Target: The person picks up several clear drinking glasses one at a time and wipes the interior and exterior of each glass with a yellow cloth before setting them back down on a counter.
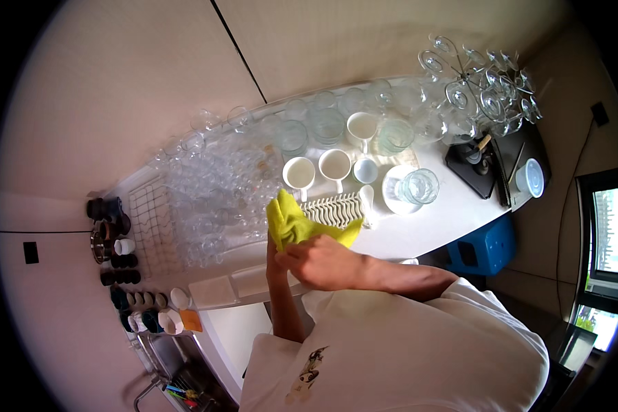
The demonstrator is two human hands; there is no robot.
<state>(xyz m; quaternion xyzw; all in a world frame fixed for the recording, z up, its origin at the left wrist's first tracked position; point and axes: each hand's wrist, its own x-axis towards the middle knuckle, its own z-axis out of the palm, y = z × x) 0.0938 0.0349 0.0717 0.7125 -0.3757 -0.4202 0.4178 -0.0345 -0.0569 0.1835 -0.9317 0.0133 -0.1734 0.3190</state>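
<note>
A yellow-green cloth (293, 221) is bunched up in front of me, over the near edge of the white counter. My right hand (324, 261) is closed on its lower part, fingers curled in. My left hand (274, 252) is upright at the cloth's left side, mostly hidden by the cloth and the right hand. Whether anything is wrapped inside the cloth cannot be seen. Just beyond are a white ribbed rack (335, 210), a white spoon-shaped piece (366, 198) and white mugs (298, 174). A clear glass tumbler (420, 186) rests at a white plate (397, 198).
Many clear glasses (211, 180) crowd the counter's left and back. A metal stand with glass pieces (466, 77) rises at the back right, near a black tray (476, 175) and a lidded plastic tub (530, 178). A blue stool (484, 247) and sink (172, 355) flank the counter.
</note>
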